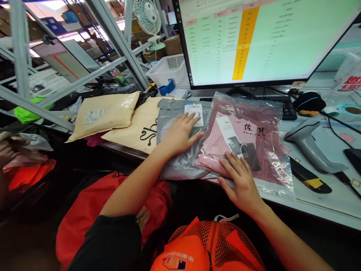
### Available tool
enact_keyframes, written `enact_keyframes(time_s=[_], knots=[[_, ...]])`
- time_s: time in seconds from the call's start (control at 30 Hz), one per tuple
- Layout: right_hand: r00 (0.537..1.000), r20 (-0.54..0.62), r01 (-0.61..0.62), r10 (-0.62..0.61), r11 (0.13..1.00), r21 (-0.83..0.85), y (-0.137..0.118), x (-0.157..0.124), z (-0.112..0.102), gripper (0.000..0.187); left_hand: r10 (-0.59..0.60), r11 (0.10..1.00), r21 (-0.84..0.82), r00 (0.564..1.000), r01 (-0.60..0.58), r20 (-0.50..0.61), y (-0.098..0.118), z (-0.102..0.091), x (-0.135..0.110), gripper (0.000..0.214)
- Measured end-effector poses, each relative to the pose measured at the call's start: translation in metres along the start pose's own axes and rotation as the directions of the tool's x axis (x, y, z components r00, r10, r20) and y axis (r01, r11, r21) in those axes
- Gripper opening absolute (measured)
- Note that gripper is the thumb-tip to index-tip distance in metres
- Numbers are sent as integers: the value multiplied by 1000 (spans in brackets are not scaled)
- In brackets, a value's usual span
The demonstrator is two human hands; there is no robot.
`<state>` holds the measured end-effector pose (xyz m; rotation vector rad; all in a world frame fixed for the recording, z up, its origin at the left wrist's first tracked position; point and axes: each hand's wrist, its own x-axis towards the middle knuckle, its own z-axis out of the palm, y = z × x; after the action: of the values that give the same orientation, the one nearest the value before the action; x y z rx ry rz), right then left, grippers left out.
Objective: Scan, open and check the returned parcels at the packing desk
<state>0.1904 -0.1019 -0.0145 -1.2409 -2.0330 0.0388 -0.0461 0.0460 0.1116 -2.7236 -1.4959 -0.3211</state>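
Black short sleeve (104,244) on left upper arm; left hand (180,133) and right hand (239,184) bare. Orange mesh piece (214,244) with white cord (225,217) at bottom of view: can't tell if worn.

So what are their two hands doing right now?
Left hand: open, flat on a grey mailer.
Right hand: open, resting on a clear bag of pink clothing.

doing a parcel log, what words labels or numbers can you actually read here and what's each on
"佐" and a second character, perhaps "芃": black, on the clear plastic bag holding a pink garment.
"VEXOO" (unsure, blurred): lower edge of the monitor.
Red characters: white bag, cut off, unreadable.
Too small to read: spreadsheet on the monitor, label on the grey mailer, label on the cream mailer.
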Motion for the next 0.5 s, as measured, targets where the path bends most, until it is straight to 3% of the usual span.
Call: enact_keyframes(time_s=[0.1,0.17,0.23,0.3,0.33,0.37,0.4,0.43,0.5], knots=[[988,-157,12,5,993,113,-8,-5,-20,57,181,982,-78,979,-174,98,32,2,-17,64],[976,-213,8,47,969,248,-16,-19,-36,56,226,973,-90,964,-215,143,40,12,-27,66],[982,-143,-46,124,889,456,-24,-43,-46,46,219,975,-81,961,-208,167,40,26,-35,69],[956,91,-276,278,758,591,-27,-78,-40,32,193,981,-69,967,-184,167,36,41,-41,72],[893,236,-447,384,682,579,-26,-101,-32,26,180,983,-63,971,-172,158,34,48,-44,74],[785,363,-618,502,602,506,-23,-126,-21,26,171,985,-58,974,-165,145,32,54,-47,75],[641,450,-767,622,508,392,-20,-154,-9,30,167,985,-54,977,-161,132,31,60,-49,75],[518,479,-855,709,433,285,-17,-183,4,37,165,986,-50,979,-160,120,30,65,-51,76],[337,400,-941,853,324,101,-13,-241,26,44,167,986,-48,981,-163,95,29,74,-55,75]])
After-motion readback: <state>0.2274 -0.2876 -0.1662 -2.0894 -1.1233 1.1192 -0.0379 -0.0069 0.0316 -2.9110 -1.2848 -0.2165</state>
